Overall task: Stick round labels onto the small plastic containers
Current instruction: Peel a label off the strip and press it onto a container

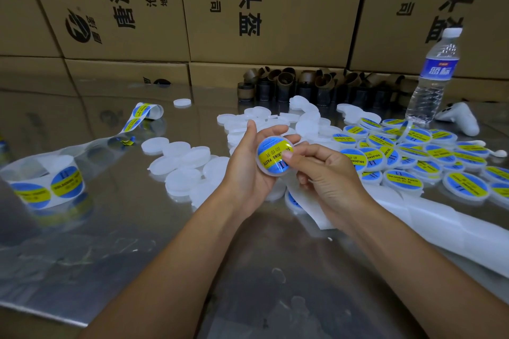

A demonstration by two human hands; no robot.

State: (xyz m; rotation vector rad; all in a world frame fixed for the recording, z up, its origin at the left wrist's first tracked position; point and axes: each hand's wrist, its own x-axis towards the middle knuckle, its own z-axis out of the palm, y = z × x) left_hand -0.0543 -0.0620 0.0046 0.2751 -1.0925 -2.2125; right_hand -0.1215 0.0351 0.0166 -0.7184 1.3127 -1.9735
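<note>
My left hand (248, 168) cups a small white round plastic container (271, 170) above the middle of the table, fingers curled round its rim. A blue and yellow round label (272, 153) lies on its top. My right hand (325, 173) presses its thumb on the label's lower edge, the fingers curled under the container. Several unlabelled white containers (181, 162) lie to the left of my hands. Several labelled containers (418, 154) are piled to the right. A strip of labels (46, 187) on backing paper lies at the left.
The metal table (248, 256) is shiny and reflective. Cardboard boxes (261, 8) form a wall behind. A water bottle (432, 74) stands at the back right beside a white controller (460, 118). Brown cardboard cores (303, 85) crowd the back. Empty white backing paper (413, 217) trails off to the right.
</note>
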